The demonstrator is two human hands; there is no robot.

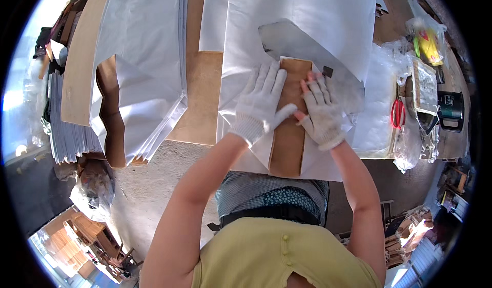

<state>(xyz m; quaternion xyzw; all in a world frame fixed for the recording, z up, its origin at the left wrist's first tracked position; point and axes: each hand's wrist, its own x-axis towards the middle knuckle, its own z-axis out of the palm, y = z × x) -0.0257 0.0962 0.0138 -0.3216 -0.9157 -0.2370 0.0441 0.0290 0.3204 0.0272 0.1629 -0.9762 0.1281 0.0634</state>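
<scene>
A large white paper bag (302,6) lies flat before me, its near end spread to show a brown inner layer (288,149). My left hand (262,101), in a white knitted glove, rests flat along the left fold with fingers stretched out. On the right fold lies my right hand (324,113), gloved too, fingers extended and some bare fingertips showing. The thumbs come close together over the brown strip. Beyond the right fingers, a thin grey plate (292,39) with angled ends lies slantwise on the paper, bearing a small dark square (328,72).
More white bags (148,36) lie stacked at left, one with its brown inside (115,129) gaping. Folded sheets (72,121) stand further left. At right are red-handled scissors (397,113), a dark mug (451,111) and a yellow item in clear plastic (429,44). The wooden table (197,98) ends near my waist.
</scene>
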